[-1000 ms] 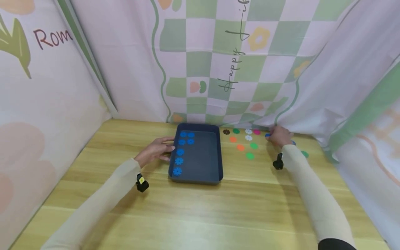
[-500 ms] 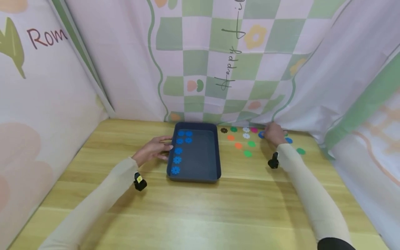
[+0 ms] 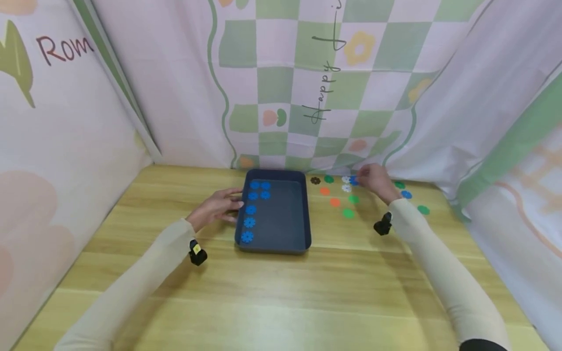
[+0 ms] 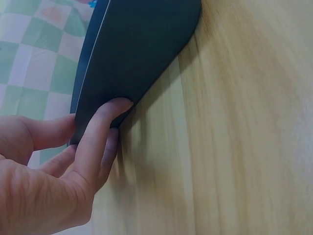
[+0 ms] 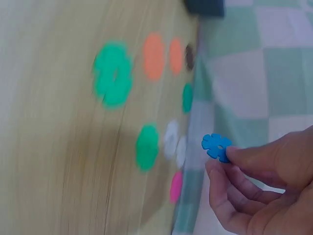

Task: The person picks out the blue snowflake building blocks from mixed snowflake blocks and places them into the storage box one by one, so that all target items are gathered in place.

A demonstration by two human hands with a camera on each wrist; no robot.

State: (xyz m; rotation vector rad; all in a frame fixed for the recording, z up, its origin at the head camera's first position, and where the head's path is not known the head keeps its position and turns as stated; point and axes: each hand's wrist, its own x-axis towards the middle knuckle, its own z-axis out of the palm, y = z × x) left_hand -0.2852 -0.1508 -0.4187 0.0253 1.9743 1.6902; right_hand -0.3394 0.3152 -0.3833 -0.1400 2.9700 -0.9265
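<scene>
I see a dark navy tray (image 3: 307, 229) w/ blue discs (image 3: 250, 223); green, orange, white, pink discs (image 3: 348, 213) on light wood surface (image 3: 281, 292); backdrop (image 3: 285, 83) green-white checks.

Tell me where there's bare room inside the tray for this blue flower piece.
The tray is bare across its middle and right side, up to the right wall. The blue pieces crowd its left wall, beside the left hand. The right hand pinches the blue flower piece.
</scene>
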